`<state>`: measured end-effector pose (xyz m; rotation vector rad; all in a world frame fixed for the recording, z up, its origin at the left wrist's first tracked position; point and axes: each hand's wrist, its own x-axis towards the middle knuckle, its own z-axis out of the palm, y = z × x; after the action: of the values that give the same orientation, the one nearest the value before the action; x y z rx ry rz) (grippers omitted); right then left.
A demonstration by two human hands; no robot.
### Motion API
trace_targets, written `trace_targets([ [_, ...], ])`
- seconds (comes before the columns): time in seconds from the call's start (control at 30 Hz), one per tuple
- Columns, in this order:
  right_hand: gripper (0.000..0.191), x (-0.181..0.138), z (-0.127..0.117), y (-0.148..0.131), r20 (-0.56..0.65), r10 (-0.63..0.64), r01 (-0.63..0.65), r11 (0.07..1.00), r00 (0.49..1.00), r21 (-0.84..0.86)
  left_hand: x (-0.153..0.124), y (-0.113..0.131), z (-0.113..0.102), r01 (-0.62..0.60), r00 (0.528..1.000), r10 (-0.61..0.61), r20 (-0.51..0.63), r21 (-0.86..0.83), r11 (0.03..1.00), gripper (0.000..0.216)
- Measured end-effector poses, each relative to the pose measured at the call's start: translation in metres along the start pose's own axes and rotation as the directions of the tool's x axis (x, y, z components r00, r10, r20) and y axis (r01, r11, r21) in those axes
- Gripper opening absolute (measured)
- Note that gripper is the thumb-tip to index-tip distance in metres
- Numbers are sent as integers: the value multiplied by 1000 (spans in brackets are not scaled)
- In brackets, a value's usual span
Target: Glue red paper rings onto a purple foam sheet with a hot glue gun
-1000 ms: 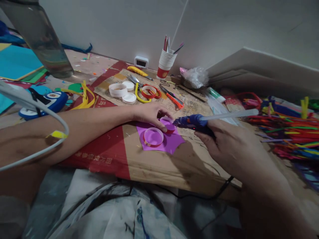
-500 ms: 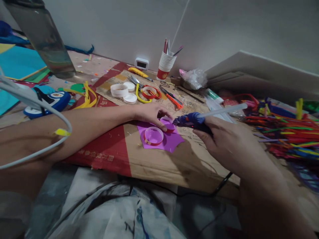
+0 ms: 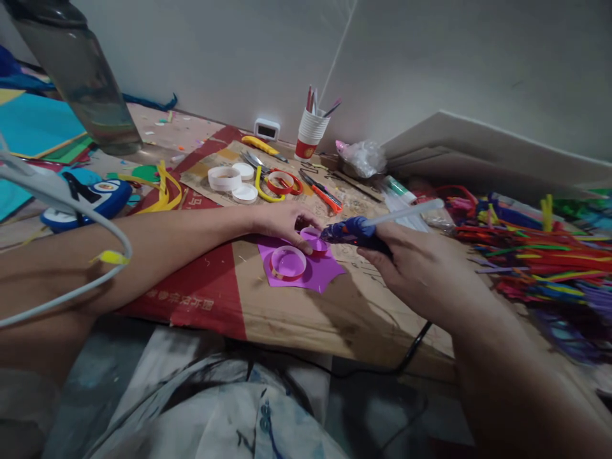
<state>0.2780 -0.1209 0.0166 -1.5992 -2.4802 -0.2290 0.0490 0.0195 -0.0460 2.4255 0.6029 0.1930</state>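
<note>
My right hand (image 3: 421,271) is wrapped round a blue hot glue gun (image 3: 351,231) with a white glue stick (image 3: 406,210) sticking out of its back. The nozzle points left at a small ring (image 3: 313,240) on a purple sheet (image 3: 313,271). My left hand (image 3: 282,220) rests on the purple sheet, its fingertips pressed on that small ring. A second ring (image 3: 288,262), white with a red rim, lies on the sheet just in front of the left hand.
White rings (image 3: 224,178), red rings (image 3: 280,183), scissors and a red cutter (image 3: 322,191) lie behind on the cardboard (image 3: 335,319). A paper cup with pens (image 3: 310,131) stands by the wall. Several coloured pipe cleaners (image 3: 540,255) are piled at right. A water bottle (image 3: 81,83) stands at left.
The view has shifted slightly; the glue gun's nozzle has come a little closer to the small ring under my left fingers. Both hands keep their holds.
</note>
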Motion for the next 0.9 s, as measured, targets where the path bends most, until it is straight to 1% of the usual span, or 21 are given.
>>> trace_targets([
  [0.2, 11, 4, 6, 2, 24, 13, -14, 1000, 1000, 5, 0, -1, 2, -31, 999, 31, -12, -16, 999, 56],
  [0.43, 15, 10, 16, 4, 30, 22, -22, 1000, 999, -4, 1, -2, 1, -37, 999, 37, -12, -10, 999, 51],
  [0.57, 17, 9, 21, 7, 2, 30, -30, 999, 1000, 16, 1, -2, 1, -26, 1000, 26, -15, -9, 1000, 51],
  [0.77, 14, 2, 23, 11, -42, 7, -4, 997, 999, 71, 0, -2, 1, -17, 1000, 17, 6, -8, 1000, 59],
  [0.9, 19, -5, 19, 13, -68, -14, 17, 999, 998, 46, 0, -2, 1, 4, 1000, -4, -3, -26, 1000, 62],
])
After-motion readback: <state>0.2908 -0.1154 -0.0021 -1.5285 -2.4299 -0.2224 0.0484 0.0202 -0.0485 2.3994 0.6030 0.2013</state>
